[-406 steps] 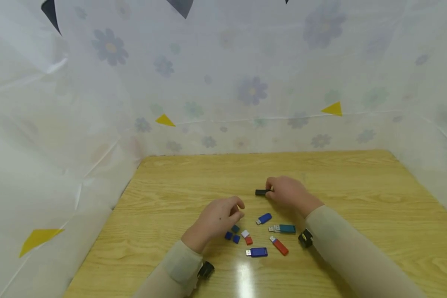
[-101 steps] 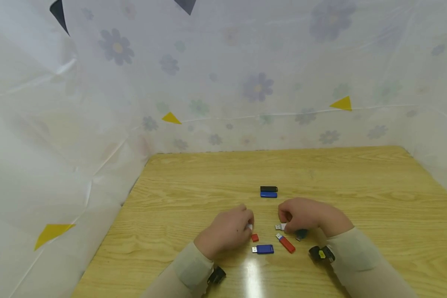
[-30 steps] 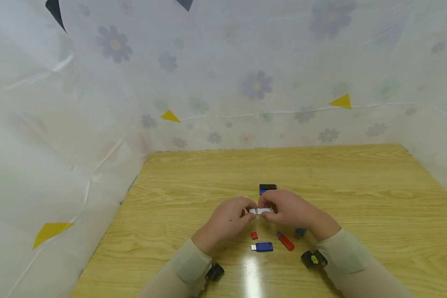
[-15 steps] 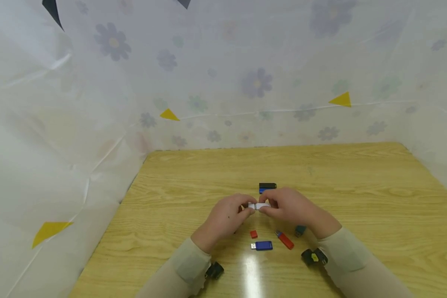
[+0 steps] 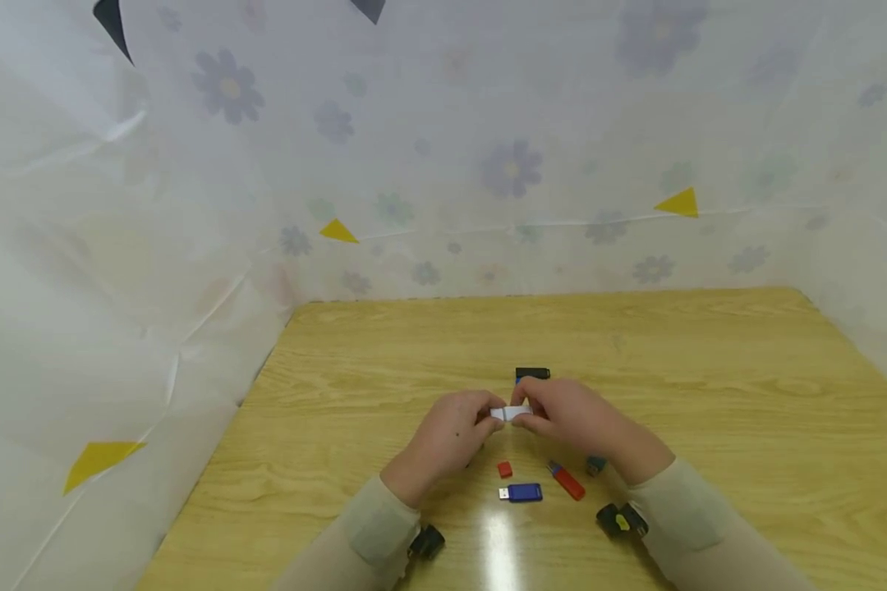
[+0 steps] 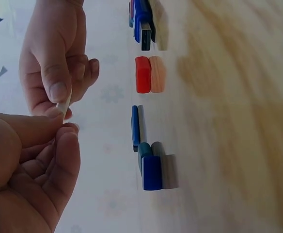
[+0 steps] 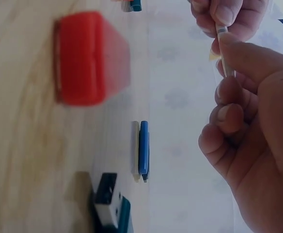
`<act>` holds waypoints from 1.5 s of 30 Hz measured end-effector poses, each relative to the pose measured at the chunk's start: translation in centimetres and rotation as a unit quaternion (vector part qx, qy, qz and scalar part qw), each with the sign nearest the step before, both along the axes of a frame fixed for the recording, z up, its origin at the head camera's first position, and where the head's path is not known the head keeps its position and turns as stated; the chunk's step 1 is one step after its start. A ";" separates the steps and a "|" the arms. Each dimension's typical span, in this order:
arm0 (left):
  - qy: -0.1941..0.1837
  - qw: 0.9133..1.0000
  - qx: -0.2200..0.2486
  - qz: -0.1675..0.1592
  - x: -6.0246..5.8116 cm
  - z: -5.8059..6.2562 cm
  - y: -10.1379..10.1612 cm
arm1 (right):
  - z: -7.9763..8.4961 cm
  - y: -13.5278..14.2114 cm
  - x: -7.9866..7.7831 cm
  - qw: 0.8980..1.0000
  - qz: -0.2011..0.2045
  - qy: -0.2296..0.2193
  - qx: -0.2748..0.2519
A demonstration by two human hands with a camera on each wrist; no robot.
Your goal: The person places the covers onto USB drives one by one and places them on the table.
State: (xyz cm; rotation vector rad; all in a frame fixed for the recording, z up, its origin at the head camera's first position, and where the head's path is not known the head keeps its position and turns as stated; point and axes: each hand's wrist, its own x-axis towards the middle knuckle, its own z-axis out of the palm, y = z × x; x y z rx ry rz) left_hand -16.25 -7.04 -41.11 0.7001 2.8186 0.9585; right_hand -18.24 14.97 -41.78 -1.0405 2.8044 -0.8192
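**Both hands pinch a white USB stick above the table**

In the head view, just below the middle of the frame, the left hand (image 5: 449,432) and the right hand (image 5: 572,414) meet above the wooden table (image 5: 710,394). Between them they hold a white USB stick (image 5: 511,413), lying roughly level, clear of the tabletop. The left hand's thumb and fingertips are curled and pinch its left end; the right hand's thumb and forefinger pinch its right end, the other fingers curled loosely under. The left wrist view shows the same grip edge-on in the upper left of its frame: the stick appears as a thin pale sliver (image 6: 64,105) caught between the two hands' fingertips. The right wrist view shows it at the upper right as a narrow strip (image 7: 224,48).

Just behind the right hand's knuckles lies a black USB stick (image 5: 533,373), partly hidden by the hand. Below the hands, toward the lower middle of the frame, lie a small red cap (image 5: 504,469), a blue USB stick (image 5: 521,492) with its metal plug bared and pointing left, and a red USB stick (image 5: 566,481) set at a slant. A teal piece (image 5: 595,465) peeks out beside the right wrist. A flowered white sheet (image 5: 443,164) walls the table on three sides.
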 end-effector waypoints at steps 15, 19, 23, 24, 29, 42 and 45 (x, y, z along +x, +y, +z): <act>0.000 1.000 0.003 0.006 -0.3 -0.2 0.0 | -0.2 -0.3 0.1 1.000 -0.023 -0.008 -0.010; -0.057 0.996 0.060 0.009 -0.9 -0.3 -0.4 | 0.1 0.4 -0.4 0.998 -0.047 -0.028 -0.026; -0.090 0.990 0.101 0.032 -1.5 -0.7 -1.1 | -0.3 1.3 -1.4 0.994 -0.096 -0.040 -0.031; -0.094 0.989 0.105 0.038 -1.6 -0.8 -1.3 | -0.5 1.6 -1.6 0.993 -0.109 -0.044 -0.032; -0.104 0.989 0.099 0.042 -1.6 -1.0 -1.7 | -1.2 2.7 -2.3 0.986 -0.150 -0.064 -0.017; -0.110 0.988 0.104 0.020 -1.2 -1.6 -2.6 | -3.5 1.7 -2.9 0.988 -0.136 -0.063 0.047; -0.112 0.988 0.101 0.019 -1.2 -1.7 -2.7 | -3.4 1.5 -2.8 0.986 -0.148 -0.067 0.038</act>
